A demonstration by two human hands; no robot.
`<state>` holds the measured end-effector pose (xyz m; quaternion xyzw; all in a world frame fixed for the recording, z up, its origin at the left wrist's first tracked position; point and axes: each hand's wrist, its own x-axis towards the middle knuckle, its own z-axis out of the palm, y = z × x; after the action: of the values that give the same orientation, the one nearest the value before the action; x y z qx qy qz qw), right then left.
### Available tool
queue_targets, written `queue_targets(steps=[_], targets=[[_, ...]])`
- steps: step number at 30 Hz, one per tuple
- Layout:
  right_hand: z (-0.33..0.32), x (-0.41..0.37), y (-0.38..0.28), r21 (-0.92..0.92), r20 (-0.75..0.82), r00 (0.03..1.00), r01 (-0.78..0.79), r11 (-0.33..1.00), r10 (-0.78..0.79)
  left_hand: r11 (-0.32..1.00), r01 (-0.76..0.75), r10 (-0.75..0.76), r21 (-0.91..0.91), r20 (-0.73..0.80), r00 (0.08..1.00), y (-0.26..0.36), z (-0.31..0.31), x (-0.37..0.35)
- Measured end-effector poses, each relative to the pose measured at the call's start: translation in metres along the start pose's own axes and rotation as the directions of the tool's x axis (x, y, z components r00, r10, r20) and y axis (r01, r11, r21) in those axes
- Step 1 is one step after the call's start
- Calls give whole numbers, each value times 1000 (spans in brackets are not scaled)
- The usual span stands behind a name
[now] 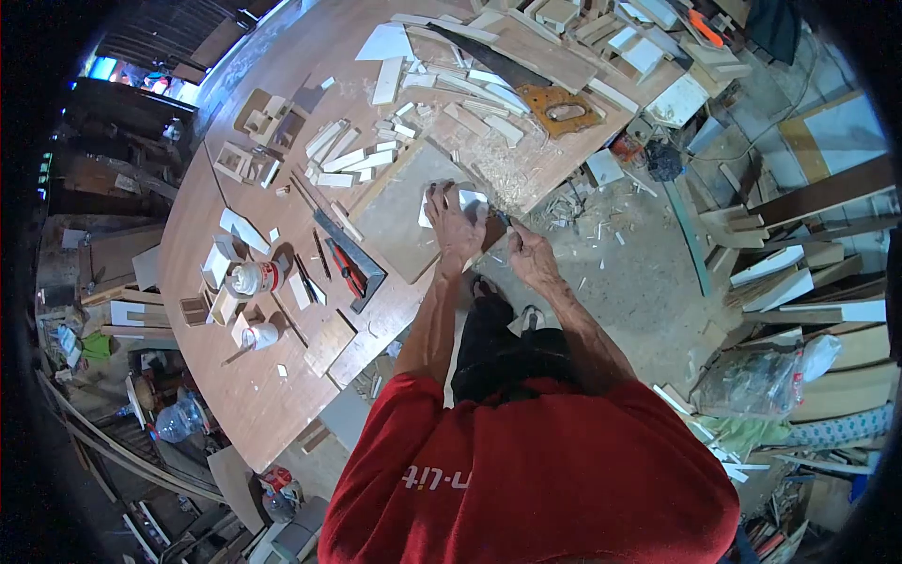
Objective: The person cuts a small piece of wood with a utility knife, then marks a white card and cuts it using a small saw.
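Note:
My left hand (pixel 455 224) lies with fingers spread over a small white piece (pixel 474 203), pressing it onto a flat grey-brown board (pixel 399 211) at the table's edge. Just to the right, my right hand (pixel 533 258) is closed around a thin dark tool (pixel 504 220). The tool's tip is close to the white piece's right side; its kind cannot be made out. Left of the board lie a metal square (pixel 346 252) and a red-and-black tool (pixel 348 271).
On the wooden table (pixel 207 376) are wood strips (pixel 352 160), shavings (pixel 498 169), a handsaw (pixel 564 111), a tub of white paste (pixel 252 277) and a white cup (pixel 260 336). Offcuts litter the floor (pixel 620 273). Boards (pixel 808 282) lean at the right.

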<state>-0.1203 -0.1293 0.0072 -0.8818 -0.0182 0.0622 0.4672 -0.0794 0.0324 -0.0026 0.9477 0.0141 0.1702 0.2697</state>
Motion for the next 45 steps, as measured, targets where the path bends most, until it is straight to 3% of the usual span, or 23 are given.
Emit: queue_targets(steps=[1, 2, 4, 8, 10, 14, 16, 20, 22, 29, 31, 34, 38, 40, 41, 43, 45], targets=[[0, 1, 0, -13, 7, 1000, 5, 1000, -5, 998, 19, -25, 61, 95, 995, 6, -11, -3], [1, 0, 0, -15, 13, 1000, 7, 1000, -7, 998, 26, -32, 62, 93, 995, 7, -12, -9], [-2, 0, -3, -12, 52, 998, -44, 999, 45, 948, 101, -131, 303, 83, 988, 9, -12, -17], [4, -1, 3, -21, 60, 997, -47, 999, 48, 959, 125, -155, 255, 99, 983, 9, -15, -11], [7, 0, 8, 11, 9, 1000, 9, 1000, -9, 989, 48, -58, 141, 69, 996, 13, -20, -5], [8, 3, 11, 28, -59, 994, 99, 995, -97, 986, 21, -35, 168, 78, 996, 15, -16, 0], [0, 5, -1, -18, 23, 999, -45, 999, 45, 984, 30, -46, 175, 90, 995, 17, -16, 1], [4, 7, 7, -4, 7, 998, -60, 998, 60, 980, 20, -43, 200, 110, 993, 13, -10, 1], [5, 7, 11, -7, -23, 999, 32, 999, -32, 987, 19, -32, 157, 76, 997, 13, -11, -1], [-1, -12, 32, 89, 2, 995, 101, 991, -101, 977, 38, -56, 212, 81, 995, 12, -7, -2], [-6, -17, 29, 75, 21, 999, 28, 997, -29, 972, 70, -96, 226, 107, 990, 18, -13, -2], [-10, -2, 14, -33, 42, 998, 51, 998, -50, 965, 92, -119, 246, 99, 988, 15, -6, -3], [-13, 11, -4, -9, 87, 996, 14, 1000, -13, 970, 73, -96, 230, 94, 991, 17, -11, -2], [-8, -1, 14, 7, -101, 960, 263, 965, -261, 960, 87, -122, 267, 115, 986, 19, -12, -2], [-7, -4, 18, 5, -98, 959, 267, 964, -265, 960, 91, -124, 266, 112, 986, 19, -13, -1], [-12, -11, 13, 21, -22, 999, 49, 999, -48, 969, 59, -80, 239, 79, 994, 20, -14, -3], [-9, 13, 3, 19, 28, 999, 26, 999, -26, 967, 46, -66, 249, 70, 995, 18, -11, -3]])
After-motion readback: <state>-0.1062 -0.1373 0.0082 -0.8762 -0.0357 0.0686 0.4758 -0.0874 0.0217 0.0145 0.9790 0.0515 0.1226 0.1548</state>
